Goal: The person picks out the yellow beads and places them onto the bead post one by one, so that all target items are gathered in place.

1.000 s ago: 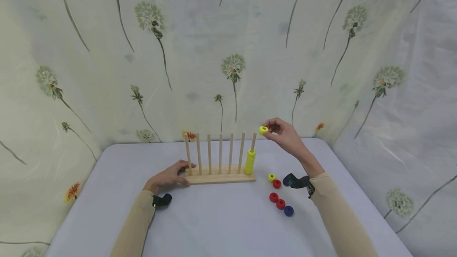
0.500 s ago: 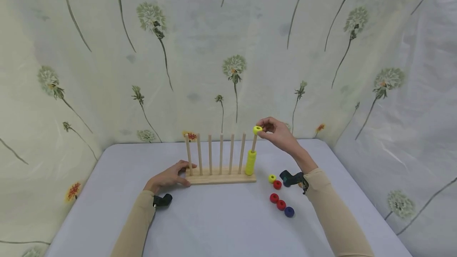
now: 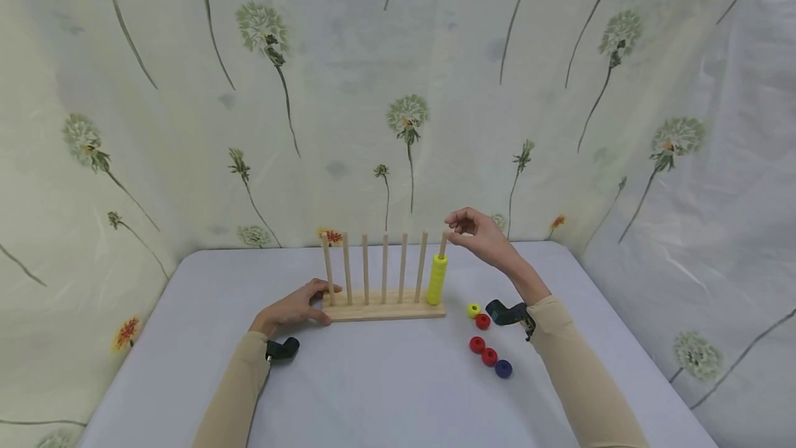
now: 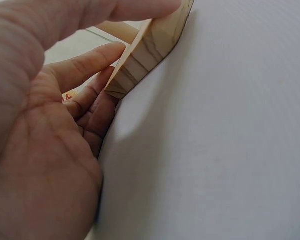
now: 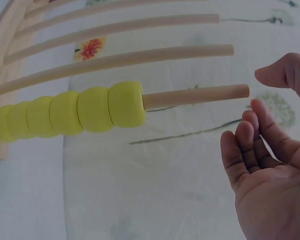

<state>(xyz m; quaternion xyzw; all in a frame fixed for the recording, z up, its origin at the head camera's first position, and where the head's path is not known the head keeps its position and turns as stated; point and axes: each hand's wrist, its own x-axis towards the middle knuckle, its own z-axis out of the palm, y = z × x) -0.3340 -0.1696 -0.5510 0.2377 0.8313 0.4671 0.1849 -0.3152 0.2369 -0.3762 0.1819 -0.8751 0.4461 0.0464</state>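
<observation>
A wooden peg rack [image 3: 385,312] with a row of upright pegs stands on the table. My left hand [image 3: 298,306] grips its left end, thumb at the front edge and fingers behind, as the left wrist view shows with the wooden base [image 4: 150,52]. Yellow beads [image 3: 437,281] are stacked on the rightmost peg, touching one another in the right wrist view, where the top bead [image 5: 126,104] sits below a bare length of peg [image 5: 200,96]. My right hand [image 3: 481,237] is beside that peg's tip, thumb and fingers apart, holding nothing.
Right of the rack lie a loose yellow bead [image 3: 474,310], a red bead [image 3: 482,321] touching it, two more red beads, one of them here [image 3: 477,344], and a blue bead [image 3: 503,368]. A flowered cloth [image 3: 336,123] hangs behind the table [image 3: 373,393].
My right hand brought a yellow bead left onto the rightmost peg and let go; the bead dropped onto the stack, which is taller now. My left hand has stayed on the rack.
</observation>
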